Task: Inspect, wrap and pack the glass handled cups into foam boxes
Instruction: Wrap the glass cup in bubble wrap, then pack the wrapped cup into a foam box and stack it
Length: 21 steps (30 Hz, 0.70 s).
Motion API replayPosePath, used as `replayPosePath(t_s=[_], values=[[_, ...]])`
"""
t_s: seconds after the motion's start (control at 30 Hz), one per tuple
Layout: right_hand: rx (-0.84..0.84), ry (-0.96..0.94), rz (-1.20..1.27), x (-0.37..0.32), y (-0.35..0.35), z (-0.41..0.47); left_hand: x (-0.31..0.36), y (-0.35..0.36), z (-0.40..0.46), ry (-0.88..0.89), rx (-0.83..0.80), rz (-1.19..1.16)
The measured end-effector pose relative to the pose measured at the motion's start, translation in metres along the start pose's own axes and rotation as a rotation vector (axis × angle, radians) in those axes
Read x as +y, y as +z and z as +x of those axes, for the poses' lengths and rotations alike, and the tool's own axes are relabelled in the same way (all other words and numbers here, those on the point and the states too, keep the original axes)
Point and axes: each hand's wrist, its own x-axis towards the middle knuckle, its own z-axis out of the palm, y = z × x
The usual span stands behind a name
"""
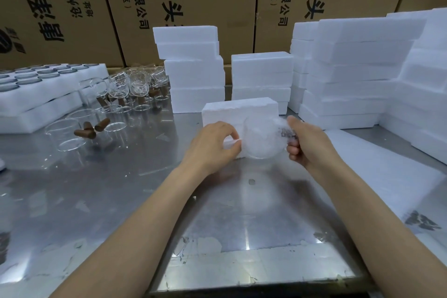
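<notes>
Glass, clear and half veiled in thin white wrap, sits between both hands: the right hand (307,143) curls round the glass cup (262,139) at its brown handle, while the left hand (212,145) pinches the wrap's edge. The cup hangs just above the steel table (121,201), in front of a foam box (239,109). Wrapping looks under way; next, I judge, the loose edge needs folding snug before boxing.

The left hand (212,145) and right hand (307,143) are bare, with no gloves or rings. Both forearms are uncovered as far as shown. The nails are short.
</notes>
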Motion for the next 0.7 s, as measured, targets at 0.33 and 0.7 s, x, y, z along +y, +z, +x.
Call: replayPosePath(t_s=[0.33, 0.7], values=[[0.083, -0.178, 0.073, -0.012, -0.006, 0.006, 0.007, -0.002, -0.004, -0.005, -0.066, -0.362], [-0.104, -0.158, -0.292, -0.031, 0.029, 0.028, 0.007, -0.001, -0.005, -0.121, -0.02, -0.581]])
